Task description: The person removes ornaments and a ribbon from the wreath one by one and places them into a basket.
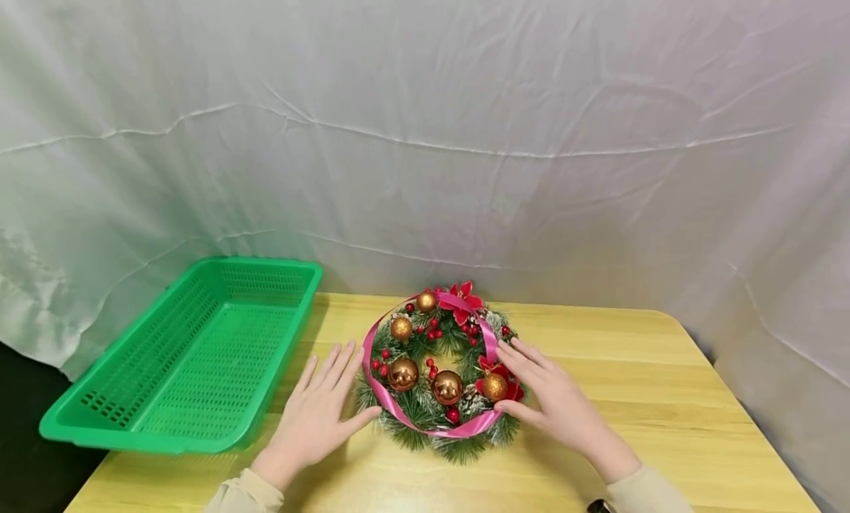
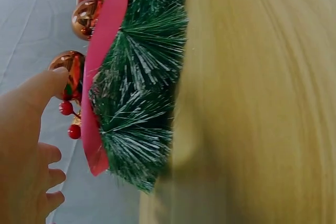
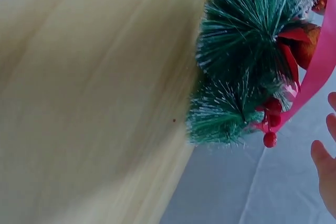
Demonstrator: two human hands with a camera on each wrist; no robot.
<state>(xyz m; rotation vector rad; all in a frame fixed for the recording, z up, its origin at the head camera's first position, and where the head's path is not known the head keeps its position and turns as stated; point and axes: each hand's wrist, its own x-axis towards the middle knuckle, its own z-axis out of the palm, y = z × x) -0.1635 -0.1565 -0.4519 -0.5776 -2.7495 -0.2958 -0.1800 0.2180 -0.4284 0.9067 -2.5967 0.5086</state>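
A green Christmas wreath point(image 1: 418, 406) lies on the table in the head view, its needles tipped with white. Shiny copper baubles point(image 1: 447, 387), glittery gold balls point(image 1: 401, 328), red berries and red poinsettia flowers point(image 1: 461, 301) decorate it. A loop of pink ribbon point(image 1: 465, 427) runs over the top of the wreath. On its left side my left hand point(image 1: 322, 413) is spread, fingertips and thumb right at the ribbon's edge. My right hand point(image 1: 554, 398) mirrors it on the right, fingers extended beside the ribbon. In the left wrist view, the left thumb point(image 2: 50, 85) overlaps a copper bauble point(image 2: 68, 66).
A green perforated plastic basket point(image 1: 219, 350) stands at the left of the wooden table point(image 1: 664, 424), overhanging its left edge. Behind the table hangs a pale grey cloth point(image 1: 425, 203).
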